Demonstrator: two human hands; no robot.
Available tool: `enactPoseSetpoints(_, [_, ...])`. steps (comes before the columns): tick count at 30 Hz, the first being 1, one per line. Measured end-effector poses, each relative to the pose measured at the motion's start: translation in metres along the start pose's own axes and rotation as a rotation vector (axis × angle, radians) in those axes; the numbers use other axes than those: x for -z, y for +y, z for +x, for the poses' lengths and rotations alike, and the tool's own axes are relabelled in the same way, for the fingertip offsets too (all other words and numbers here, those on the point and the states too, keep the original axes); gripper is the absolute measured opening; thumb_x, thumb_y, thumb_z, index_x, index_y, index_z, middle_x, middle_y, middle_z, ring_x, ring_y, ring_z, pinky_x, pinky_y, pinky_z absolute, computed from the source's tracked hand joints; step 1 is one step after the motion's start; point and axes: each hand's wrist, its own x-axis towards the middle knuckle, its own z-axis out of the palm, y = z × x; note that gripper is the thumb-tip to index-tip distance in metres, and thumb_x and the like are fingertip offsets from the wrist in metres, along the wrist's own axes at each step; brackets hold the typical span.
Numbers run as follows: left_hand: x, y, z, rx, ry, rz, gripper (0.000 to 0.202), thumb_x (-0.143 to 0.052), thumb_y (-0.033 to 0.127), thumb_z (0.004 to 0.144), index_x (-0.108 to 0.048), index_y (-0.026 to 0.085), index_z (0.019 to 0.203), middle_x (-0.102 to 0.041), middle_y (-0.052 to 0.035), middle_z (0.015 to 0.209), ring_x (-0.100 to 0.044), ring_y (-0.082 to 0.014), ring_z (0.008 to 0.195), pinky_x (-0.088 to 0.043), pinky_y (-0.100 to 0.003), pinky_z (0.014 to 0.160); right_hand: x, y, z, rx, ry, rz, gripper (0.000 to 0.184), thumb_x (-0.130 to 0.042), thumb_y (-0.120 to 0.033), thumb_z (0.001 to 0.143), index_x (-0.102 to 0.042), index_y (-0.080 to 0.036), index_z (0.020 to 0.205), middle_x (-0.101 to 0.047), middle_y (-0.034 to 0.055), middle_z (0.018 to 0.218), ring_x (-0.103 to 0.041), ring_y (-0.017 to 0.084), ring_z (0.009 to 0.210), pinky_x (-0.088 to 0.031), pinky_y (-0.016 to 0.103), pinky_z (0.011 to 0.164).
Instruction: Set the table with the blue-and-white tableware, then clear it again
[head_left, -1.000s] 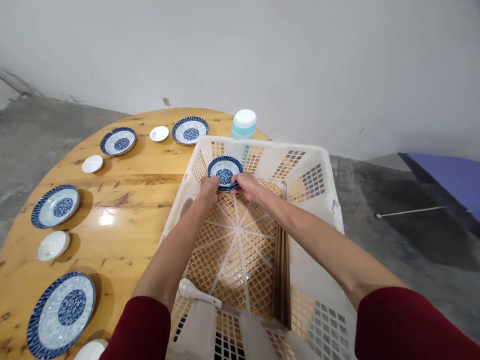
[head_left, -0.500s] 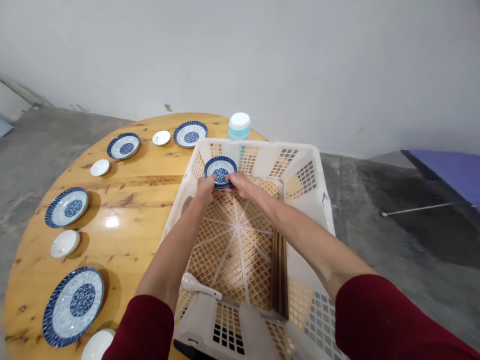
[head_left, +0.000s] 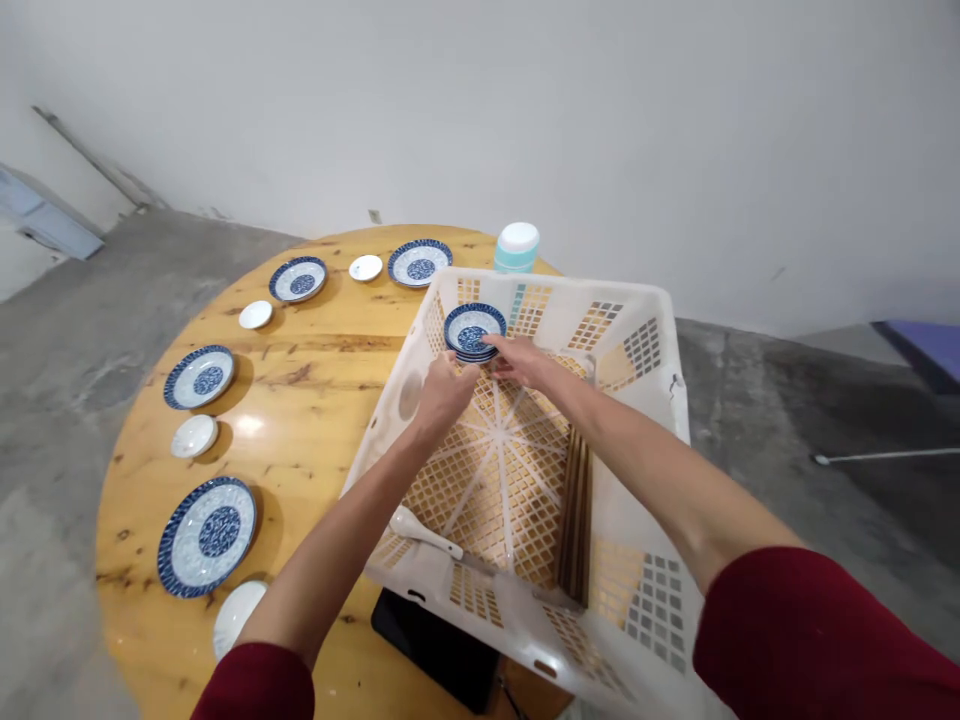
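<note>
A small stack of blue-and-white patterned bowls (head_left: 472,322) sits in the far left corner of a white plastic basket (head_left: 630,292). My right hand (head_left: 523,362) grips the stack at its right front, thumb over the rim and fingers lower down. My left hand (head_left: 448,388) is just below the stack's front left edge. Its fingers are curled, and whether they hold anything is hidden. A white spoon (head_left: 426,532) rests at the basket's near left side, and a bundle of brown chopsticks (head_left: 575,515) lies along its right side.
On the round wooden table (head_left: 315,400), blue-rimmed plates (head_left: 206,535) alternate with small white bowls (head_left: 195,436) around the left edge. A turquoise container with a white lid (head_left: 517,246) stands behind the basket. A black flat object (head_left: 435,645) lies below its near edge.
The view has shifted, so table and basket appear farther right. My left hand has come off the bowl stack's rim and moved toward me, while my right hand stays at the stack.
</note>
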Motion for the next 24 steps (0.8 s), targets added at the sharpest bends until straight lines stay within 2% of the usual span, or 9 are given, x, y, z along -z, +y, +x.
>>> enactPoseSetpoints(3, [0.024,0.008,-0.034,-0.083,-0.004,0.073,0.046,-0.057,0.027,0.084,-0.060,0.011,0.128,-0.066,-0.0173,0.130,-0.062,-0.0268,0.120,-0.047,-0.038,0.104,0.020,-0.003,-0.038,0.062,0.032,-0.049,0.022,-0.071,-0.031,0.084,-0.063,-0.013,0.094,-0.063,0.0007,0.069,-0.058,0.010,0.056,-0.052,0.020,0.051])
enactPoseSetpoints(5, [0.048,0.008,-0.061,-0.164,0.003,0.077,0.045,-0.056,0.026,0.086,-0.060,0.012,0.129,-0.062,-0.0184,0.135,-0.062,-0.0263,0.121,-0.050,-0.038,0.103,0.035,-0.004,-0.069,0.182,0.043,-0.027,0.016,-0.070,-0.027,0.083,-0.064,-0.013,0.089,-0.064,0.0025,0.070,-0.062,0.012,0.058,-0.053,0.021,0.054])
enactPoseSetpoints(8, [0.098,-0.002,-0.111,-0.253,0.055,0.070,0.039,-0.054,0.024,0.088,-0.063,0.014,0.124,-0.063,-0.0159,0.133,-0.063,-0.0244,0.118,-0.056,-0.035,0.093,0.051,0.003,-0.130,0.342,0.124,0.013,0.013,-0.069,-0.027,0.080,-0.065,-0.015,0.085,-0.070,0.0074,0.079,-0.067,0.014,0.063,-0.054,0.024,0.055])
enactPoseSetpoints(11, [0.161,-0.029,-0.174,-0.294,0.162,0.038,0.033,-0.051,0.025,0.088,-0.066,0.017,0.117,-0.066,-0.0124,0.129,-0.064,-0.0220,0.117,-0.058,-0.031,0.085,0.054,0.034,-0.210,0.498,0.198,0.024,0.024,-0.073,-0.033,0.074,-0.071,-0.017,0.092,-0.073,0.0089,0.081,-0.069,0.016,0.067,-0.056,0.025,0.060])
enactPoseSetpoints(13, [0.203,-0.060,-0.224,-0.257,0.255,0.012,0.033,-0.049,0.029,0.090,-0.066,0.018,0.115,-0.067,-0.0122,0.126,-0.066,-0.0213,0.113,-0.058,-0.030,0.083,0.045,0.074,-0.266,0.559,0.254,-0.029,0.034,-0.077,-0.042,0.071,-0.074,-0.019,0.097,-0.075,0.0090,0.086,-0.071,0.019,0.072,-0.058,0.029,0.063])
enactPoseSetpoints(15, [0.241,-0.103,-0.277,-0.160,0.335,0.007,0.034,-0.050,0.035,0.090,-0.067,0.018,0.114,-0.070,-0.0115,0.121,-0.068,-0.0219,0.110,-0.057,-0.031,0.086,0.025,0.125,-0.319,0.517,0.250,-0.182,0.040,-0.074,-0.049,0.073,-0.075,-0.022,0.102,-0.077,0.0090,0.088,-0.072,0.022,0.073,-0.060,0.032,0.063])
enactPoseSetpoints(19, [0.297,-0.207,-0.393,0.145,0.421,-0.001,0.042,-0.051,0.047,0.086,-0.069,0.017,0.109,-0.075,-0.0104,0.111,-0.071,-0.0253,0.105,-0.056,-0.036,0.092,-0.036,0.224,-0.403,0.645,0.145,-0.444,0.035,-0.060,-0.048,0.085,-0.073,-0.018,0.099,-0.078,0.0082,0.082,-0.074,0.022,0.070,-0.059,0.030,0.061])
enactPoseSetpoints(21, [0.316,-0.256,-0.454,0.278,0.437,-0.007,0.045,-0.051,0.052,0.085,-0.069,0.018,0.110,-0.075,-0.0104,0.113,-0.070,-0.0271,0.110,-0.054,-0.040,0.099,-0.071,0.251,-0.433,0.835,0.061,-0.616,0.029,-0.055,-0.041,0.090,-0.072,-0.019,0.100,-0.078,0.0074,0.086,-0.075,0.021,0.074,-0.060,0.029,0.067])
enactPoseSetpoints(24, [0.338,-0.311,-0.540,0.479,0.514,-0.058,0.052,-0.053,0.057,0.081,-0.069,0.018,0.111,-0.075,-0.0122,0.114,-0.068,-0.0307,0.115,-0.051,-0.046,0.104,-0.123,0.261,-0.464,1.128,-0.064,-0.792,0.023,-0.053,-0.032,0.094,-0.072,-0.022,0.103,-0.078,0.0076,0.095,-0.075,0.021,0.087,-0.059,0.032,0.079])
